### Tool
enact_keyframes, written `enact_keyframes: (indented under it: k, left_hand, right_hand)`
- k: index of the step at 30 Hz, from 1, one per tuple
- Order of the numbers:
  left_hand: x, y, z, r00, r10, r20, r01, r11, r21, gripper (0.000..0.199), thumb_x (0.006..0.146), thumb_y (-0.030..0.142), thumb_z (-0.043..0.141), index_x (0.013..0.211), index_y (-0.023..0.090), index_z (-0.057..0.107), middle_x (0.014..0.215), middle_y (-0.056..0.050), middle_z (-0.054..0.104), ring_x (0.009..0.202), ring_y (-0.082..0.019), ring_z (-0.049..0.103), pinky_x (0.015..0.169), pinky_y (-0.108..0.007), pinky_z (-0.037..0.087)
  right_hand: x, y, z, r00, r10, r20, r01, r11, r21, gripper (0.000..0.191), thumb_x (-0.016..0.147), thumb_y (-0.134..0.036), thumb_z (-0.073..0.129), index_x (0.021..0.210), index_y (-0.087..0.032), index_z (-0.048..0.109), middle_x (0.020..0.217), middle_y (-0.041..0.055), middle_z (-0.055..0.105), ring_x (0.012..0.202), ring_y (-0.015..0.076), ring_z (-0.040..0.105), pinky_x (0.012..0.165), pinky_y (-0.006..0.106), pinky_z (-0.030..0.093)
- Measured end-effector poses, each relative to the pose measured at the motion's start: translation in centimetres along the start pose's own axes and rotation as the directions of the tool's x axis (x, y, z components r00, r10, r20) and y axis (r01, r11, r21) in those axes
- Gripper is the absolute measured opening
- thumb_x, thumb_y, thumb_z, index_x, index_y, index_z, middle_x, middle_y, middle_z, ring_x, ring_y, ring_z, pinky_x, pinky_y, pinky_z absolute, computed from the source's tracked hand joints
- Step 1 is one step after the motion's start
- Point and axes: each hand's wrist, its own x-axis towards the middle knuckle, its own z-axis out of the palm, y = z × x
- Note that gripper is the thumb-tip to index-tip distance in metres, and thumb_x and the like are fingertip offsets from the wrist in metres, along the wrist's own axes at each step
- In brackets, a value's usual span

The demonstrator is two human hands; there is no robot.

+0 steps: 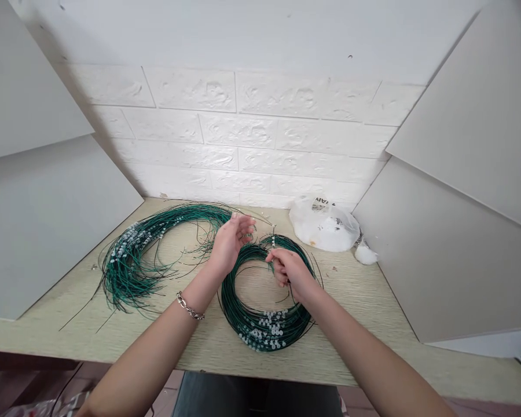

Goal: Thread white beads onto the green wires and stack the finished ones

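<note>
A round coil of dark green cords point(230, 289) with white beads along its near side lies at the middle of the table. My right hand point(289, 269) is over the coil's upper right part, its fingers closed on a green cord strand that rises with small white beads. My left hand point(232, 240), with a chain bracelet on its wrist, hovers between the two bundles, fingers curled but apart, with nothing visible in it. To the left lies a curved loose bundle of green cords point(134, 272) with white beads and frayed ends.
A white plastic bag point(323, 226) rests against the wall at the back right, with a small white lump point(366, 253) beside it. Grey panels point(52, 226) stand on both sides of the wooden table point(356, 313). A white brick-patterned wall point(256, 130) is behind.
</note>
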Motion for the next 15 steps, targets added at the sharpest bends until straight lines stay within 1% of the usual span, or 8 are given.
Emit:
enact_keyframes:
  k: [1,3,6,8,10,12,15]
  left_hand:
    - [-0.1,-0.2,0.1,0.999,-0.023,0.043,0.021,0.998,0.061,0.042,0.069,0.050,0.050,0.085,0.013,0.060,0.086,-0.008,0.061,0.067,-0.011,0.055,0.055,-0.021,0.041]
    - [-0.4,-0.4,0.3,0.995,-0.049,0.089,0.033,0.984,0.175,0.043,0.067,0.049,0.053,0.090,0.013,0.061,0.093,-0.011,0.062,0.072,-0.013,0.056,0.058,-0.023,0.042]
    - [-0.7,-0.6,0.7,0.994,-0.027,0.106,-0.010,0.942,0.334,0.034,0.060,0.037,0.064,0.085,0.013,0.065,0.098,-0.011,0.061,0.078,-0.016,0.056,0.064,-0.025,0.043]
    - [-0.9,-0.8,0.9,0.993,-0.003,0.120,-0.045,0.916,0.399,0.032,0.056,0.030,0.068,0.084,0.013,0.066,0.096,-0.010,0.062,0.082,-0.017,0.056,0.070,-0.027,0.043]
    - [-1.0,-1.0,1.0,0.992,0.007,0.128,-0.062,0.901,0.429,0.037,0.055,0.027,0.069,0.089,0.013,0.065,0.091,-0.009,0.064,0.082,-0.018,0.057,0.073,-0.028,0.043]
    - [-1.1,-1.2,1.1,0.993,0.019,0.115,-0.069,0.891,0.449,0.042,0.054,0.027,0.069,0.093,0.013,0.063,0.087,-0.008,0.065,0.079,-0.017,0.057,0.072,-0.027,0.044]
    - [-1.3,-1.1,1.3,0.996,0.055,0.069,-0.082,0.864,0.497,0.034,0.059,0.032,0.066,0.086,0.012,0.065,0.078,-0.007,0.065,0.068,-0.014,0.057,0.062,-0.024,0.043]
  right_hand:
    - [0.1,-0.1,-0.3,1.000,-0.020,-0.023,0.019,0.999,-0.028,0.018,0.070,-0.030,0.044,0.061,-0.015,0.049,0.041,-0.0092,0.024,0.029,0.0029,0.020,0.029,0.018,0.022]
    - [0.3,-0.2,-0.7,0.997,-0.060,-0.058,0.053,0.992,-0.115,0.017,0.068,-0.028,0.042,0.060,-0.016,0.050,0.041,-0.0086,0.024,0.030,0.0038,0.021,0.031,0.019,0.023]
    - [0.5,-0.1,-1.0,0.986,-0.139,-0.095,0.104,0.946,-0.308,0.018,0.066,-0.026,0.041,0.058,-0.016,0.052,0.042,-0.0072,0.027,0.033,0.0050,0.024,0.034,0.020,0.022]
    - [0.6,0.0,-1.0,0.975,-0.192,-0.108,0.129,0.894,-0.429,0.020,0.066,-0.026,0.039,0.056,-0.016,0.053,0.041,-0.0063,0.029,0.035,0.0059,0.027,0.036,0.020,0.021]
    - [0.6,-0.1,-1.0,0.965,-0.235,-0.116,0.143,0.844,-0.517,0.021,0.065,-0.025,0.038,0.054,-0.016,0.054,0.041,-0.0056,0.031,0.038,0.0069,0.029,0.039,0.021,0.022]
    - [0.6,-0.2,-0.9,0.954,-0.275,-0.119,0.157,0.796,-0.584,0.022,0.065,-0.024,0.037,0.054,-0.016,0.054,0.041,-0.0048,0.034,0.041,0.0080,0.032,0.041,0.021,0.022]
    - [0.5,-0.3,-0.9,0.935,-0.335,-0.117,0.180,0.732,-0.657,0.024,0.066,-0.024,0.036,0.054,-0.016,0.055,0.043,-0.0040,0.038,0.044,0.0090,0.034,0.043,0.021,0.023]
